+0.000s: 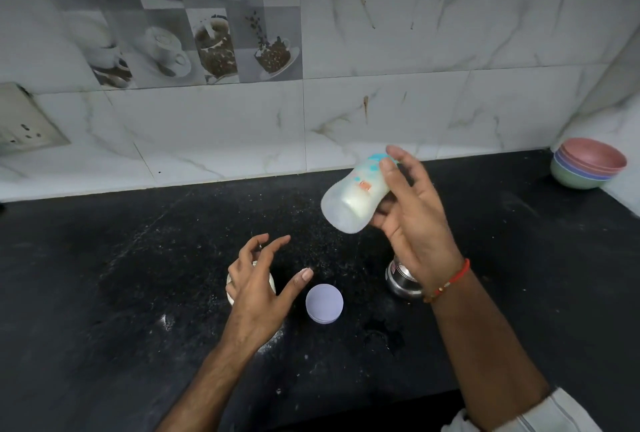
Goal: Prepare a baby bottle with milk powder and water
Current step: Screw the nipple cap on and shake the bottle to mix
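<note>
My right hand (412, 210) holds a clear baby bottle (353, 198) tilted on its side above the black counter, base toward me; white milk lies inside it. Its teal-marked top end is partly hidden by my fingers. My left hand (259, 288) hovers with fingers spread over a white container (231, 293), which is mostly hidden beneath it. A round lilac lid (324, 303) lies flat on the counter just right of my left hand. A small steel vessel (401, 281) stands under my right wrist, partly covered.
The black stone counter (121, 276) has white powder spilled near the container and a wet patch (384, 331) in front of the lid. Stacked coloured bowls (588, 163) sit in the far right corner. A wall socket (24, 123) is at the left.
</note>
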A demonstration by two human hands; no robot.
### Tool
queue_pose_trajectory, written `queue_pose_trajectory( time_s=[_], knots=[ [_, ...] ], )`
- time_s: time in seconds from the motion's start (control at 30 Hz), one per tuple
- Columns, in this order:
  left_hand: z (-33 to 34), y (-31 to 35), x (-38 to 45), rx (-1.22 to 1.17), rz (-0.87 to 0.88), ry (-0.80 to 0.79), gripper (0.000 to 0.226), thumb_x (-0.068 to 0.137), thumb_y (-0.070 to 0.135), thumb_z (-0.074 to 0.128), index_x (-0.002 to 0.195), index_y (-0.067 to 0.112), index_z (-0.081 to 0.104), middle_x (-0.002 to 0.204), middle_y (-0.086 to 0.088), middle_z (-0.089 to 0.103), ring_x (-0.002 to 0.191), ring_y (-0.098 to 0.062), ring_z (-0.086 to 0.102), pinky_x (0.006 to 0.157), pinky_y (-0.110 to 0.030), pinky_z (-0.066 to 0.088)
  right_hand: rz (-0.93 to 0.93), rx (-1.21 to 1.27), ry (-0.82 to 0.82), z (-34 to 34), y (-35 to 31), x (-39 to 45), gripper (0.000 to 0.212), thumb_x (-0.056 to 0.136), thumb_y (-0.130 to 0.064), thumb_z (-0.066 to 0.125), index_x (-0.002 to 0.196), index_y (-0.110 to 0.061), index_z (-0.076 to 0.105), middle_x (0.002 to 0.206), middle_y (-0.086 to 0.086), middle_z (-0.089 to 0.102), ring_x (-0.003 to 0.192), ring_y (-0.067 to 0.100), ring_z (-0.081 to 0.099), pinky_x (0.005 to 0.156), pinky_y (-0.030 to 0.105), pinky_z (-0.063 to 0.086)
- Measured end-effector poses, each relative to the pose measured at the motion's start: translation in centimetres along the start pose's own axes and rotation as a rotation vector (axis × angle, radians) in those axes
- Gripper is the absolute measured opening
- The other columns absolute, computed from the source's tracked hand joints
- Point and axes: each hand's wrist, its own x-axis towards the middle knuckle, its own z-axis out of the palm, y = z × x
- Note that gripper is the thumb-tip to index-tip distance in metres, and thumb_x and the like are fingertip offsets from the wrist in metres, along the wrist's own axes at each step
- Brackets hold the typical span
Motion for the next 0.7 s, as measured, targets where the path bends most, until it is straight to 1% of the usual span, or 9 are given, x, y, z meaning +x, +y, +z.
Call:
queue_pose_trajectory(
  time_s=[0.1, 0.17, 0.23, 0.27, 0.33, 0.37, 0.43, 0.53, 0.7],
  knots=[
    [-0.1, -0.1, -0.1, -0.004, 0.0, 0.006, 0.066, 0.076, 0.072, 0.06, 0.138, 0.052, 0.051, 0.151, 0.019, 0.03, 0.126, -0.004, 0.024, 0.115, -0.053, 0.027, -0.215, -0.362, -0.148, -0.1, -1.4, -0.3, 0.044, 0.098, -0.01, 0.065, 0.135, -0.029, 0.052, 0.103, 0.006, 0.074, 0.097, 0.019, 0.073, 0.082, 0.044, 0.062],
    [0.0, -0.1, -0.1, -0.004, -0.001, 0.003, 0.066, 0.076, 0.072, 0.06, 0.138, 0.051, 0.051, 0.151, 0.019, 0.03, 0.127, -0.006, 0.024, 0.115, -0.054, 0.027, -0.306, -0.556, -0.254, -0.2, -2.2, -0.3, 0.049, 0.096, -0.012, 0.068, 0.136, -0.034, 0.051, 0.109, 0.005, 0.074, 0.102, 0.019, 0.074, 0.088, 0.041, 0.06],
    [0.0, 0.0, -0.1, 0.003, 0.003, 0.003, 0.065, 0.077, 0.071, 0.061, 0.138, 0.051, 0.051, 0.152, 0.019, 0.03, 0.129, -0.007, 0.025, 0.116, -0.056, 0.027, -0.351, -0.676, -0.336, -0.2, -2.7, -0.4, 0.057, 0.096, -0.016, 0.071, 0.141, -0.04, 0.046, 0.117, 0.006, 0.072, 0.108, 0.023, 0.074, 0.096, 0.047, 0.059],
    [0.1, 0.0, -0.1, 0.007, 0.008, 0.003, 0.065, 0.077, 0.071, 0.061, 0.138, 0.051, 0.051, 0.152, 0.018, 0.03, 0.129, -0.008, 0.025, 0.116, -0.054, 0.027, -0.362, -0.715, -0.362, -0.1, -2.8, -0.5, 0.062, 0.095, -0.018, 0.072, 0.144, -0.044, 0.042, 0.12, 0.005, 0.071, 0.108, 0.023, 0.073, 0.096, 0.048, 0.059],
    [0.0, 0.2, -0.2, 0.005, 0.016, -0.003, 0.065, 0.078, 0.069, 0.062, 0.139, 0.049, 0.052, 0.153, 0.018, 0.03, 0.129, -0.007, 0.025, 0.114, -0.047, 0.027, -0.394, -0.79, -0.382, 0.3, -3.0, -0.8, 0.074, 0.093, -0.019, 0.074, 0.148, -0.048, 0.033, 0.125, 0.001, 0.069, 0.108, 0.019, 0.073, 0.094, 0.042, 0.061],
    [0.0, 0.2, -0.2, 0.003, 0.021, -0.006, 0.065, 0.079, 0.068, 0.062, 0.14, 0.049, 0.052, 0.153, 0.018, 0.03, 0.128, -0.007, 0.025, 0.111, -0.043, 0.027, -0.413, -0.819, -0.387, 0.5, -3.2, -0.9, 0.077, 0.093, -0.02, 0.075, 0.149, -0.047, 0.031, 0.127, 0.0, 0.069, 0.108, 0.017, 0.073, 0.093, 0.039, 0.061],
    [0.0, 0.3, -0.2, 0.008, 0.025, -0.009, 0.065, 0.079, 0.068, 0.062, 0.14, 0.048, 0.051, 0.153, 0.018, 0.03, 0.128, -0.007, 0.025, 0.109, -0.04, 0.025, -0.435, -0.853, -0.388, 0.7, -3.5, -1.0, 0.077, 0.092, -0.023, 0.076, 0.151, -0.041, 0.031, 0.13, 0.002, 0.066, 0.109, 0.016, 0.072, 0.093, 0.04, 0.062],
    [0.0, 0.2, -0.2, 0.007, 0.022, -0.005, 0.066, 0.078, 0.07, 0.06, 0.14, 0.049, 0.052, 0.152, 0.02, 0.03, 0.128, -0.005, 0.025, 0.11, -0.043, 0.026, -0.446, -0.86, -0.377, 0.7, -4.0, -0.8, 0.076, 0.091, -0.024, 0.077, 0.152, -0.034, 0.033, 0.129, 0.006, 0.066, 0.108, 0.018, 0.073, 0.092, 0.043, 0.062],
    [0.0, 0.3, -0.4, -0.003, 0.027, -0.011, 0.065, 0.078, 0.07, 0.059, 0.14, 0.05, 0.051, 0.148, 0.024, 0.029, 0.126, -0.005, 0.025, 0.112, -0.047, 0.027, -0.486, -0.827, -0.274, 0.4, -4.5, -0.1, 0.076, 0.089, -0.027, 0.08, 0.149, -0.036, 0.035, 0.123, 0.006, 0.069, 0.102, 0.018, 0.075, 0.09, 0.045, 0.062]
  ],
)
